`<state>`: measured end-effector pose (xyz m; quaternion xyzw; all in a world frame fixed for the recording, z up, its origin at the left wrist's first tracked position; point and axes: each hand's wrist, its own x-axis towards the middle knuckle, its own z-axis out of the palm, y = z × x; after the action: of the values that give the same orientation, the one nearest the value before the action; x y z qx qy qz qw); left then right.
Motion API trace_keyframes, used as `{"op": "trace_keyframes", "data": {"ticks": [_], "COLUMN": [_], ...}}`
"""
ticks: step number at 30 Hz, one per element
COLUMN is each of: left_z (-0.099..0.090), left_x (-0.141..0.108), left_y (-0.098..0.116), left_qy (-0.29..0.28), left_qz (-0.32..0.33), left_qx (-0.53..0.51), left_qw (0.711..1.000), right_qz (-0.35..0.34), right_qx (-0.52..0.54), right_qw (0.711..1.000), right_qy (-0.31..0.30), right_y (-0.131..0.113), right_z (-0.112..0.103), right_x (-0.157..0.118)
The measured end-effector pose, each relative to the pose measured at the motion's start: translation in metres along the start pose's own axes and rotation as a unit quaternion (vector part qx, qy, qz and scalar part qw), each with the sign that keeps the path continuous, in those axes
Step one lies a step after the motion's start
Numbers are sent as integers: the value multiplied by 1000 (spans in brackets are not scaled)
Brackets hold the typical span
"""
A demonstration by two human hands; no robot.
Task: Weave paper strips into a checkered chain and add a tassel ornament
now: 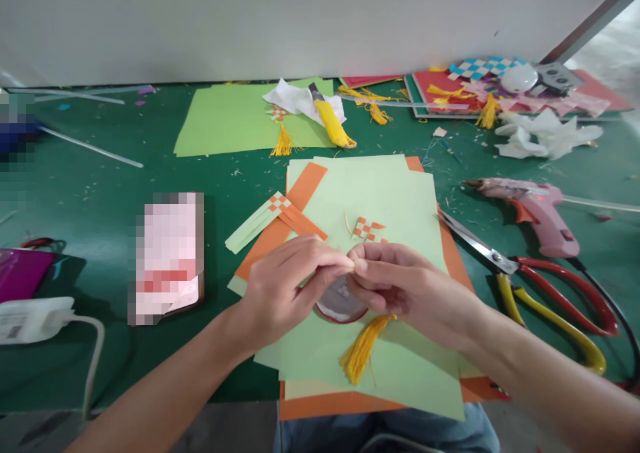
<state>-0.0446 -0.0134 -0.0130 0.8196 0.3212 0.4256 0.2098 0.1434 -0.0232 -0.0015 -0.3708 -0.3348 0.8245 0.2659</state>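
My left hand point(287, 283) and my right hand point(400, 276) meet over a stack of pale green paper point(365, 186), fingertips pinched together. Whatever lies between the fingertips is too small to make out. Partly covered by the hands is a round, red-rimmed piece point(343, 303) with a greyish inside. A yellow tassel point(364, 350) shows just below my right hand; I cannot tell whether it is attached to anything there. Beyond the fingers lies a small orange-and-green woven paper piece point(367, 228). Left of it sits another woven piece with long strips point(279, 204).
Scissors point(500, 260), yellow-handled pliers point(560, 326) and a pink glue gun point(537, 206) lie to the right. A phone point(173, 260) and a white charger point(35, 320) are on the left. At the back are a banana point(333, 123) and crumpled tissue point(547, 133).
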Motion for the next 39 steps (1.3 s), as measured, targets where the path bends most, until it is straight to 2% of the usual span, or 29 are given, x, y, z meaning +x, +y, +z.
{"op": "trace_keyframes", "data": {"ticks": [9,15,21,25,31,39], "left_z": [2,-1,-3,-1,2,1], "left_x": [-2,-1,-1,-1,-2,-3], "left_y": [-1,0,2,3,2,1], "left_qy": [1,1,23,35,48,34], "left_qz": [11,-17,14,33,57,87], "left_qx": [34,11,36,51,75,109], "left_qw": [999,1000,999,998,994,990], "right_qz": [-5,-1,-11,-19,-86,-122], "right_qx": [-5,14,48,16,-101,-186], "right_qw": [999,1000,998,1000,987,966], "right_qy": [33,-6,-44,2,93,130], "right_y": [1,0,-1,0,3,5], "right_z": [2,-1,-4,-2,5,9], "right_x": [0,0,0,1,1,1]}}
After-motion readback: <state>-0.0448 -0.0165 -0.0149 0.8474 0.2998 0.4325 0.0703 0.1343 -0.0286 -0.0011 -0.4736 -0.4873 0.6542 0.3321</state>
